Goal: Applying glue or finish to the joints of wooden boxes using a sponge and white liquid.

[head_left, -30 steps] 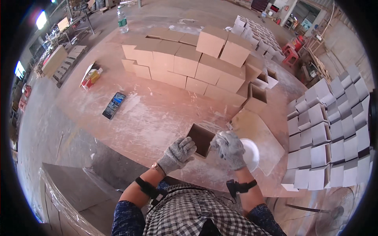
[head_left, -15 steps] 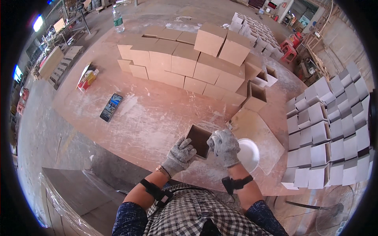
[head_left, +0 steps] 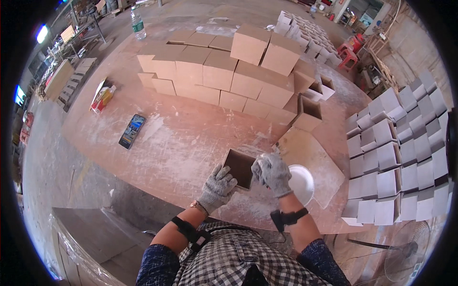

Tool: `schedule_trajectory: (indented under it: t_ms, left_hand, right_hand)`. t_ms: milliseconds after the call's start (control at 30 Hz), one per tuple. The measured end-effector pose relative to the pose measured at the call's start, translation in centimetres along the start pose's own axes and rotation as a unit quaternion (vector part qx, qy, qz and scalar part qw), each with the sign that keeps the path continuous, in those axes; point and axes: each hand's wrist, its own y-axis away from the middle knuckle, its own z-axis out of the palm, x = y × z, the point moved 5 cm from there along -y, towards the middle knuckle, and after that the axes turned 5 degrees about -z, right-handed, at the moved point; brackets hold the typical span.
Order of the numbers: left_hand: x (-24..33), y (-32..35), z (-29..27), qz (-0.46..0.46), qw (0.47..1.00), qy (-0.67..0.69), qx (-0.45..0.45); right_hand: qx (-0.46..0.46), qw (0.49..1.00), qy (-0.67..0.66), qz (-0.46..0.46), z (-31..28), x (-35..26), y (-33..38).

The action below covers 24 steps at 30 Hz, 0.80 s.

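Both my hands wear grey knitted gloves. My left hand (head_left: 218, 186) is closed on the left side of a small open box (head_left: 237, 168), brown, square-mouthed and tilted so that its dark inside shows. At the right rim of that box is my right hand (head_left: 273, 174), fingers curled into a pinch; what sits between them, if anything, is hidden. Just right of that hand, a white round bowl (head_left: 307, 185) rests partly on a pale flat board (head_left: 318, 159).
A wall of stacked brown boxes (head_left: 195, 71) crosses the far side of the dusty reddish table (head_left: 176, 143). A phone (head_left: 132, 131), a red-yellow packet (head_left: 102, 99) and a bottle (head_left: 138, 25) lie or stand leftward. White boxes (head_left: 391, 162) are piled right, above a fan (head_left: 405, 250).
The view has shifted slightly, and the surroundings sit a little further left. My hands keep nearly the same places at the box, the right one still pinched at its rim.
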Motion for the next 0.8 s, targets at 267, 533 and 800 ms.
schedule_trajectory:
  t_ms: [267, 533, 800]
  left_hand:
    - [0.4, 0.3, 0.2, -0.019, 1.0, -0.024, 0.0]
    - [0.2, 0.1, 0.2, -0.003, 0.999, -0.004, 0.038]
    - [1.4, -1.9, 0.9, -0.133, 0.984, -0.096, -0.067]
  right_hand:
    - [0.037, 0.995, -0.085, 0.029, 0.4, -4.9, 8.7]
    - [0.026, 0.948, -0.278, 0.155, -1.4, -3.6, 10.0]
    - [0.005, 0.983, -0.142, 0.113, -2.4, -3.2, 10.7]
